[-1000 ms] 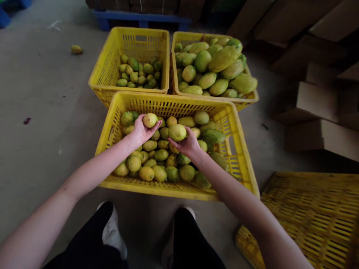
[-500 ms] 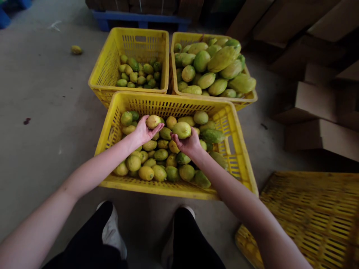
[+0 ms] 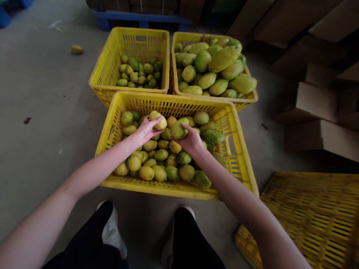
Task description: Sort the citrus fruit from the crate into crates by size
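Above the front yellow crate [image 3: 241, 164], my left hand [image 3: 146, 131] holds a pale yellow lemon [image 3: 157, 120], its fingers around the near side. Close by on the right, my right hand [image 3: 192, 140] grips a greener lemon [image 3: 178, 129], thumb across its top. The two fruits are apart. Below both hands, the front crate carries a layer of loose yellow and green lemons [image 3: 161, 154]. Toward its right side lies a longer, bumpy green fruit [image 3: 213, 136]. My hands hide part of the fruit under them.
Behind stand a yellow crate [image 3: 102, 71] of small green fruit and another crate [image 3: 249, 100] heaped with large, long green-yellow fruit. A single fruit [image 3: 76, 49] lies on the floor at left. Cardboard boxes [image 3: 315, 101] stand right, above an overturned-looking yellow crate [image 3: 314, 216].
Both hands have turned their lemons. The left lemon has shifted slightly right, and the right one slightly left, its end now tipped up, with the thumb over it.
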### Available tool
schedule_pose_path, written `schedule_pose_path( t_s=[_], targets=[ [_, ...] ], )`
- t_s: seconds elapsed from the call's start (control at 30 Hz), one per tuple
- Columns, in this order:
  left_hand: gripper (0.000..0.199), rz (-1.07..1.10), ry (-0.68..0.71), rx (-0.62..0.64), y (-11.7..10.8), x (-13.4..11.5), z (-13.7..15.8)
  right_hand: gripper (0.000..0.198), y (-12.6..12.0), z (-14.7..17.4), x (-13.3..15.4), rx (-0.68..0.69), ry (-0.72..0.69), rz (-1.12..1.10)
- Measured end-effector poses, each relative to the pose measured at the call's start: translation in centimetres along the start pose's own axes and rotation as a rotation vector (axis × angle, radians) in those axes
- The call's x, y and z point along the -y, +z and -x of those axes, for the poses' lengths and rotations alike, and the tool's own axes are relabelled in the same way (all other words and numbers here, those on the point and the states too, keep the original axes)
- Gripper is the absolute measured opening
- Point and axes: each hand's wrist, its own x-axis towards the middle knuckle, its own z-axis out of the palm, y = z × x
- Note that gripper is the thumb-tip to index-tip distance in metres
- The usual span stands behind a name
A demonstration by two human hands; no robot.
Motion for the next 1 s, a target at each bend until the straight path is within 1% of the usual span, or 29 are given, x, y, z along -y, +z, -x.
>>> schedule_pose_path(
  t_s=[0.07,0.13,0.2,0.23,0.3,0.33,0.4,0.47,0.53,0.6,0.7,0.77,0.83,0.9,0.93,1.0],
  targets=[
    [0.046,-0.234,0.262,0.071,-0.5,0.2,-0.3,0.038,-0.3,-0.1,-0.5,0.026,-0.259,0.194],
    [0.052,-0.507,0.575,0.171,-1.0,0.2,-0.6,0.053,-0.7,-0.1,-0.7,0.009,-0.498,0.388],
    [0.053,-0.734,0.857,0.278,-1.5,0.0,-0.8,0.059,-1.1,0.0,-0.6,0.0,-0.7,0.584],
    [0.052,-0.815,0.958,0.322,-1.6,0.0,-0.9,0.059,-1.3,0.0,-0.5,0.006,-0.789,0.669],
    [0.05,-0.92,1.08,0.351,-1.9,0.0,-1.0,0.056,-1.5,0.1,-0.3,0.016,-0.944,0.813],
    [0.05,-0.948,1.108,0.343,-2.0,0.0,-1.1,0.055,-1.6,0.1,-0.2,0.015,-0.989,0.845],
    [0.051,-0.961,1.117,0.31,-2.1,0.2,-1.2,0.053,-1.6,0.1,-0.1,0.006,-1.047,0.877],
    [0.052,-0.918,1.067,0.292,-2.0,0.2,-1.1,0.052,-1.5,0.3,-0.1,0.002,-1.079,0.875],
    [0.052,-0.809,0.945,0.281,-1.8,0.1,-0.7,0.053,-1.2,0.5,0.0,0.0,-1.054,0.802],
    [0.052,-0.611,0.753,0.256,-1.4,-0.1,0.0,0.051,-0.9,1.0,0.1,0.031,-0.93,0.648],
    [0.054,-0.197,0.41,0.228,-0.6,-0.7,1.0,0.047,-0.2,1.7,0.4,0.091,-0.674,0.344],
    [0.056,0.015,0.206,0.215,-0.2,-1.2,1.3,0.044,0.2,1.9,0.8,0.085,-0.535,0.177],
    [0.055,0.115,0.037,0.204,0.1,-1.6,1.4,0.03,0.5,2.0,1.1,0.072,-0.385,0.062],
    [0.048,0.15,-0.089,0.203,0.3,-2.0,1.6,0.015,0.7,2.0,1.3,0.08,-0.24,-0.007],
    [0.042,0.163,-0.133,0.207,0.5,-2.1,1.7,0.011,0.8,2.0,1.3,0.093,-0.19,-0.02],
    [0.031,0.194,-0.183,0.226,0.7,-2.1,1.9,0.009,0.9,2.0,1.1,0.126,-0.147,-0.014]
  ],
)
